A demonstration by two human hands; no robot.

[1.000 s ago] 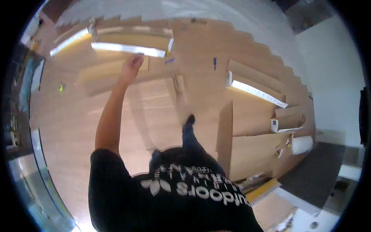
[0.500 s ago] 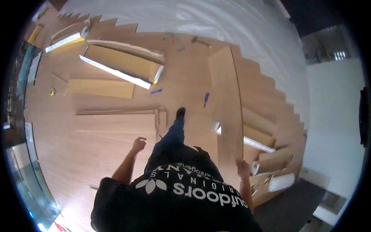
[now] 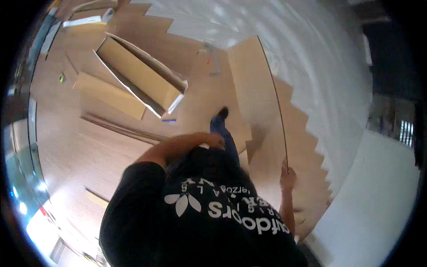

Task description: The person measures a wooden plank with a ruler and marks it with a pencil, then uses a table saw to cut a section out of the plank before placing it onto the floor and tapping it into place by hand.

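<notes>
A long light-brown laminate floor plank (image 3: 254,84) stands tilted on my right, its thin dark edge running away from me. My right hand (image 3: 288,176) grips this edge near the plank's close end. Across the front of my body reaches my left arm, with my left hand (image 3: 215,141) over my leg; its fingers are blurred and I cannot make out whether they hold anything. The laid wood-look floor (image 3: 195,107) lies under my forward foot. Beyond the plank, the floor's stepped edge meets a pale sheet underlay (image 3: 307,58).
An opened long cardboard box (image 3: 138,73) lies ahead on the left, with a loose board (image 3: 111,97) beside it. Stacked planks (image 3: 120,129) lie nearer. A blue tool (image 3: 169,120), a tape measure (image 3: 62,78) and other tools (image 3: 212,60) rest on the floor. A white wall (image 3: 369,191) rises right.
My view has turned toward the right. My left hand has swung from my left side across my front. The plank is still in my right hand, and my forward foot has moved ahead.
</notes>
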